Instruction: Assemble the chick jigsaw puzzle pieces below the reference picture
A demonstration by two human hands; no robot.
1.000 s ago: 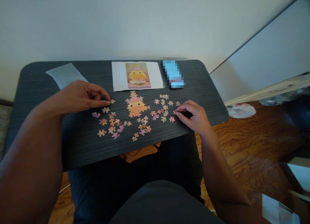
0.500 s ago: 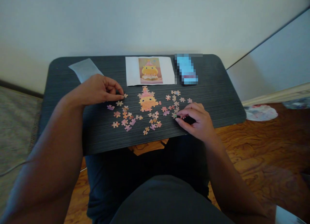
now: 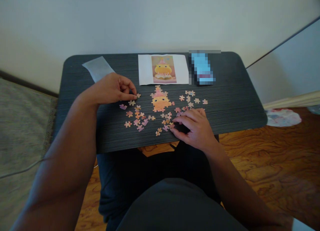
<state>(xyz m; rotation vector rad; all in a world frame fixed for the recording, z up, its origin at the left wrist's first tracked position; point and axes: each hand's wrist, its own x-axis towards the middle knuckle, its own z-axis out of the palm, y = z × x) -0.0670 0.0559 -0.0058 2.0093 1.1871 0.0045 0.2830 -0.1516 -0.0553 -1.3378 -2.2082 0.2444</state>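
Observation:
My left hand point(image 3: 113, 88) is at the left of the table, thumb and forefinger closed on the edge of a small puzzle piece point(image 3: 138, 95). My right hand point(image 3: 194, 127) is low over the right middle, its thumb and forefinger apart at a pink and yellow puzzle piece point(image 3: 171, 125) in the lower cluster. Between the hands lies a joined puzzle section point(image 3: 160, 101) with a yellow face and a pink hat. Loose pieces lie left, below and right of it; my right hand hides some. Behind it is a printed reference picture point(image 3: 163, 69) on white paper.
A pixelated phone point(image 3: 202, 68) lies right of the paper. A translucent plastic bag point(image 3: 98, 68) lies at the back left, partly behind my left hand. The dark table point(image 3: 232, 91) stands against a wall, and a plastic bag point(image 3: 283, 117) is on the wooden floor at right.
My right hand has moved left, from the right-hand pieces to the lower middle cluster. My left hand stays at the same piece. The whole view has shifted slightly.

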